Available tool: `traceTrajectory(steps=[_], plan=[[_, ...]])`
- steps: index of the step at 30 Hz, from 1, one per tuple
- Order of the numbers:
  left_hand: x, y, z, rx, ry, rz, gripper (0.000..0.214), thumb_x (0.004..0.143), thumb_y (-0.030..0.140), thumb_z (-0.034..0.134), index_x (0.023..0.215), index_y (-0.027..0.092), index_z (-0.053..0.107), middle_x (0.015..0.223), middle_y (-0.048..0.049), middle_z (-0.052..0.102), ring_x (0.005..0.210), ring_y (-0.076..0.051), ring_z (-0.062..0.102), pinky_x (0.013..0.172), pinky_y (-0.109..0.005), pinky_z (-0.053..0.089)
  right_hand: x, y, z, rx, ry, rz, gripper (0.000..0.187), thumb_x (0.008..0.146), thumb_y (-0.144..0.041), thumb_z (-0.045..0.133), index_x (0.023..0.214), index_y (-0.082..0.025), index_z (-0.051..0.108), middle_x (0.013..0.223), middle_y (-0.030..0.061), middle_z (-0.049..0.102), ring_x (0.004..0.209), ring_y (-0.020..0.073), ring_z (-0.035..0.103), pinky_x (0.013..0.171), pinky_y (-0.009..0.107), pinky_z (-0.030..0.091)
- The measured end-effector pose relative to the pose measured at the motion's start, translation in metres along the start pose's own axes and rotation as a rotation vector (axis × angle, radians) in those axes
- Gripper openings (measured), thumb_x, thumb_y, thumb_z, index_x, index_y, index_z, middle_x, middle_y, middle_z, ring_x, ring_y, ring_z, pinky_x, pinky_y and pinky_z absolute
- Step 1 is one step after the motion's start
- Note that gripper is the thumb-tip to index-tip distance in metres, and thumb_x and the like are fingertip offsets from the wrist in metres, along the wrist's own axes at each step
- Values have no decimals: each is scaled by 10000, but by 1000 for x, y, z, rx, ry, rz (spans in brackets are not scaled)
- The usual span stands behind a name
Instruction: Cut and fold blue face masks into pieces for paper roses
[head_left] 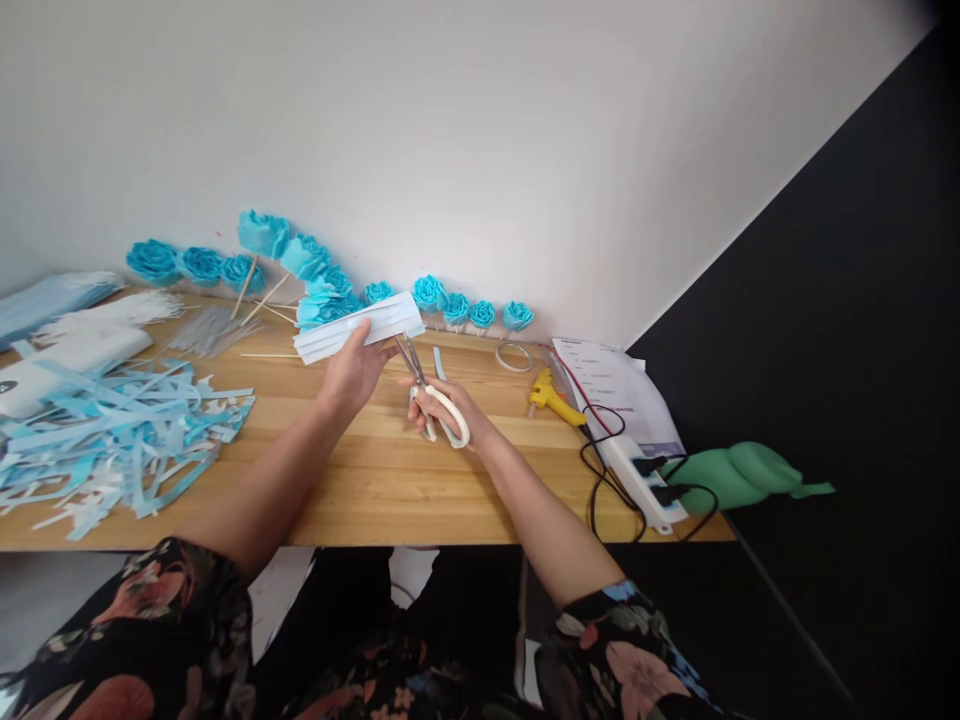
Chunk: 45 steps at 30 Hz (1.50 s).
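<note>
My left hand (pixel 354 368) grips a pale blue pleated face mask (pixel 367 325) by its lower edge, thumb on top, held above the table. In my right hand (pixel 450 405) is a pair of scissors (pixel 448 415) with white handles. Its metal blades point up and touch or nearly touch the mask's right end; whether they are cutting in, I cannot tell. A narrow blue strip (pixel 439 362) lies just behind my right hand. Blue flowers (pixel 330 300), some on wooden sticks, stand or lean along the wall behind the mask.
A heap of blue and white cut strips (pixel 142 440) covers the table's left, with stacked masks (pixel 52 300) and thin wires (pixel 214 330) behind. On the right are a tape roll (pixel 514 357), a yellow glue gun (pixel 553 397), papers (pixel 611 385), a corded power strip (pixel 637 480) and a green roll (pixel 739 475).
</note>
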<state>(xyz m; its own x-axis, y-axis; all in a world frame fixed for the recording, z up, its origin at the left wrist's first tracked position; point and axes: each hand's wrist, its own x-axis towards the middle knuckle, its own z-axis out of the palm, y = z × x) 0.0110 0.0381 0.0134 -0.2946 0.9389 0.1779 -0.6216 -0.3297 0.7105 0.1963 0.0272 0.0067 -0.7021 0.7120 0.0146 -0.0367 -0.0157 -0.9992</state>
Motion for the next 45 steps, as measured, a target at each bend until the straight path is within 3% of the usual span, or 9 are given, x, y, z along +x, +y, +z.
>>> traceTrajectory(steps=[6,13,24,36,45], plan=[[-2,0,0,8,-32,-35,329,983,396,567,1138,145,712,1370,-153,684,1222,-320,660,934,-419,549,2,-2,0,31,132,20,676,785,-669,741,1224,-161,667,752,-9,646,555,82,576,513,228,502],[-3,1,0,29,-22,-60,389,989,470,552,1175,161,701,1377,-158,678,1214,-317,664,927,-414,550,1,-5,1,23,182,76,656,768,-654,761,1189,-160,671,727,-15,643,530,74,560,482,212,481],[-4,-2,1,40,-13,-66,334,946,393,617,1154,141,689,1356,-167,684,1184,-314,676,899,-411,562,3,-3,0,38,213,51,733,742,-698,755,1225,-158,641,708,-31,631,514,73,556,469,212,487],[-10,-10,5,57,-120,-129,376,927,408,642,1146,109,701,1293,-190,717,1266,-366,647,1015,-516,544,7,1,-5,-21,257,-67,668,771,-712,705,1181,-190,639,797,-12,643,556,78,569,461,206,439],[-12,-11,6,64,-157,-138,408,921,419,654,1159,90,697,1226,-204,743,1226,-364,675,995,-497,550,7,-1,-5,-34,287,-68,669,785,-676,707,1250,-200,629,813,-10,642,598,87,560,494,211,430]])
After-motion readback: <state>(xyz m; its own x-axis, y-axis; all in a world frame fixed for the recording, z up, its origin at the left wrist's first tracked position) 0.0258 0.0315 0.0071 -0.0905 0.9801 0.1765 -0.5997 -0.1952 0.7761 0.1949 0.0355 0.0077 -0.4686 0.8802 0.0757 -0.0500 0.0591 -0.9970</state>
